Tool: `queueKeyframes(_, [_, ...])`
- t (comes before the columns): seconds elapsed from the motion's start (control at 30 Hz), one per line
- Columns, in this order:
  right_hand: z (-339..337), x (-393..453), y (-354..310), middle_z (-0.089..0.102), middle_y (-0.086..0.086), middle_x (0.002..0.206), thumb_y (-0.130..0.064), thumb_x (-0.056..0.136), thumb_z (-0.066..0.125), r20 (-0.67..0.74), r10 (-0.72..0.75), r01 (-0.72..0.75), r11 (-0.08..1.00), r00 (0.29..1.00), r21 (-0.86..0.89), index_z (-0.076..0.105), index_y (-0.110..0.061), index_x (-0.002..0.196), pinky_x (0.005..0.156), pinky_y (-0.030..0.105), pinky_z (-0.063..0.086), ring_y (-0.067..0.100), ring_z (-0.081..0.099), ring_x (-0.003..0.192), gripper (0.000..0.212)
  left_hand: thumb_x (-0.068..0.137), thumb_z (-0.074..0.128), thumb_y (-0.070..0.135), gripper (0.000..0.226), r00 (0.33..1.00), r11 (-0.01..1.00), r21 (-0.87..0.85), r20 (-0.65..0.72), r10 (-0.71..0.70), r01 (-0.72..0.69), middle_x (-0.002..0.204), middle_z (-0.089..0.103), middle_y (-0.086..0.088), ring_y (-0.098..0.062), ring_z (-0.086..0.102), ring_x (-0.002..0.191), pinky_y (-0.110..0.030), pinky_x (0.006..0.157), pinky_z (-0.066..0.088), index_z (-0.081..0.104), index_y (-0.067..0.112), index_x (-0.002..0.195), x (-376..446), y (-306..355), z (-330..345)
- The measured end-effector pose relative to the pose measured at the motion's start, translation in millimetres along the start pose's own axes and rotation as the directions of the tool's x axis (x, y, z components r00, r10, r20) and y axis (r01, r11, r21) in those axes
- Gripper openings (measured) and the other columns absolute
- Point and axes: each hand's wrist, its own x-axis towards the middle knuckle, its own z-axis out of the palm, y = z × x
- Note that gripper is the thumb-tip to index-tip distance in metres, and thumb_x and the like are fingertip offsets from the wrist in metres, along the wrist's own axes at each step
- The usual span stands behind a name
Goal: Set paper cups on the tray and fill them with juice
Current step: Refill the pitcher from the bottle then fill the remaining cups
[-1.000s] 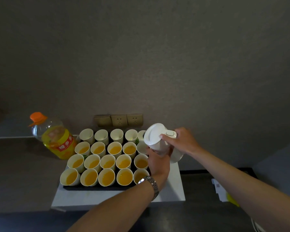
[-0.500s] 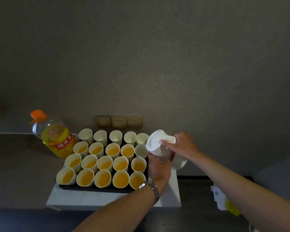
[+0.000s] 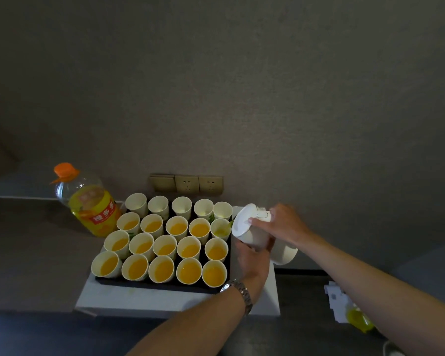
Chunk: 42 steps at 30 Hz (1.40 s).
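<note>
A black tray point(image 3: 165, 285) on a white table point(image 3: 139, 300) carries several white paper cups. Most hold orange juice; the back row, such as one cup point(image 3: 181, 206), looks empty. A white lidded jug point(image 3: 252, 227) is tipped left, and a thin stream of juice runs from its spout into the right-hand cup of the second row point(image 3: 220, 228). My right hand point(image 3: 285, 224) grips the jug's handle with the thumb on the lid. My left hand point(image 3: 253, 258), wearing a metal watch, holds the jug's body from below.
A large clear juice bottle point(image 3: 90, 201) with an orange cap and yellow label stands left of the tray. Wall sockets point(image 3: 186, 183) sit behind the cups. White and yellow items point(image 3: 344, 308) lie on the dark floor at the lower right.
The jug has tipped further left and juice now pours into the second-row right cup. Both hands shifted slightly down and right in the view.
</note>
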Motion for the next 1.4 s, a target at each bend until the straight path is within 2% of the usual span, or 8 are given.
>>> queueKeyframes(0.17, [4.2,2.4,1.4,0.048,-0.004,0.056,-0.076,0.074,0.067,0.017,0.017,-0.016,0.999,1.000,-0.040,0.050,-0.017,0.059,0.050,0.029,0.031,0.013,0.043,0.051,0.064,0.083,0.083,0.034,0.087,1.000,1.000,-0.012,-0.011,-0.018,0.018,0.143,0.055,0.006,-0.015,0.052,0.133,-0.030,0.106,0.045,0.033,0.027,0.153,0.1,-3.6,-0.2])
queueKeyframes(0.3, [7.4,3.0,0.5,0.045,-0.006,0.058,-0.082,0.070,0.063,0.023,0.040,-0.038,0.997,0.999,-0.062,0.046,-0.021,0.059,0.051,0.028,0.031,0.013,0.042,0.053,0.064,0.084,0.083,0.034,0.085,0.999,0.999,-0.027,0.023,-0.028,0.029,0.141,0.057,0.008,-0.016,0.053,0.132,-0.038,0.109,0.047,0.033,0.031,0.152,2.6,-8.2,-1.3])
queueKeyframes(0.53, [3.7,-1.3,-8.8,0.036,-0.007,0.059,-0.075,0.075,0.066,0.021,0.037,-0.035,0.996,0.999,-0.083,0.038,-0.023,0.058,0.049,0.027,0.025,0.015,0.038,0.059,0.061,0.082,0.085,0.034,0.085,1.000,0.998,-0.056,0.020,-0.021,0.022,0.140,0.058,0.007,-0.014,0.054,0.129,-0.036,0.107,0.048,0.036,0.030,0.151,3.1,-9.4,-2.8])
queueKeyframes(0.77, [-3.8,-5.6,-18.2,0.040,-0.006,0.055,-0.067,0.079,0.070,0.014,0.061,-0.060,0.994,0.998,-0.087,0.043,-0.018,0.056,0.048,0.027,0.026,0.009,0.036,0.050,0.061,0.087,0.080,0.030,0.078,0.999,0.999,-0.035,0.040,-0.004,0.005,0.140,0.057,0.008,-0.002,0.046,0.117,-0.033,0.108,0.045,0.036,0.028,0.152,-1.1,-3.3,-7.5])
queueKeyframes(0.93, [-4.9,-3.5,-21.0,0.046,-0.004,0.055,-0.070,0.078,0.068,0.019,0.066,-0.063,0.991,0.998,-0.118,0.047,-0.016,0.056,0.050,0.029,0.030,0.012,0.042,0.051,0.062,0.087,0.080,0.032,0.077,0.998,0.998,-0.059,0.061,-0.011,0.014,0.133,0.056,0.013,-0.002,0.046,0.115,-0.034,0.109,0.045,0.036,0.029,0.150,-4.0,2.4,-11.0])
queueKeyframes(1.1, [-1.8,-1.4,-18.9,0.047,-0.004,0.056,-0.073,0.076,0.067,0.013,0.059,-0.057,0.993,0.998,-0.105,0.050,-0.017,0.056,0.051,0.030,0.032,0.014,0.045,0.054,0.062,0.088,0.080,0.032,0.076,0.998,0.998,-0.070,0.055,-0.002,0.006,0.137,0.056,0.010,-0.002,0.046,0.115,-0.034,0.109,0.044,0.036,0.029,0.150,-2.3,2.9,-12.9])
queueKeyframes(1.27, [-3.4,-0.4,-22.4,0.044,-0.004,0.053,-0.070,0.078,0.069,0.009,0.036,-0.035,0.996,0.999,-0.080,0.043,-0.017,0.053,0.052,0.034,0.032,0.014,0.044,0.051,0.064,0.082,0.083,0.039,0.080,0.998,0.995,-0.101,0.061,0.009,-0.003,0.136,0.056,0.012,-0.006,0.049,0.118,-0.040,0.111,0.044,0.036,0.033,0.147,1.3,2.7,-15.6])
queueKeyframes(1.4, [-3.4,0.0,-23.8,0.051,-0.003,0.057,-0.072,0.079,0.066,0.005,0.028,-0.028,0.996,1.000,-0.079,0.048,-0.018,0.057,0.053,0.033,0.035,0.014,0.050,0.054,0.061,0.079,0.084,0.043,0.077,0.999,0.997,-0.080,0.031,0.018,-0.015,0.131,0.057,0.018,-0.006,0.052,0.119,-0.041,0.111,0.046,0.035,0.046,0.139,4.4,3.3,-17.7])
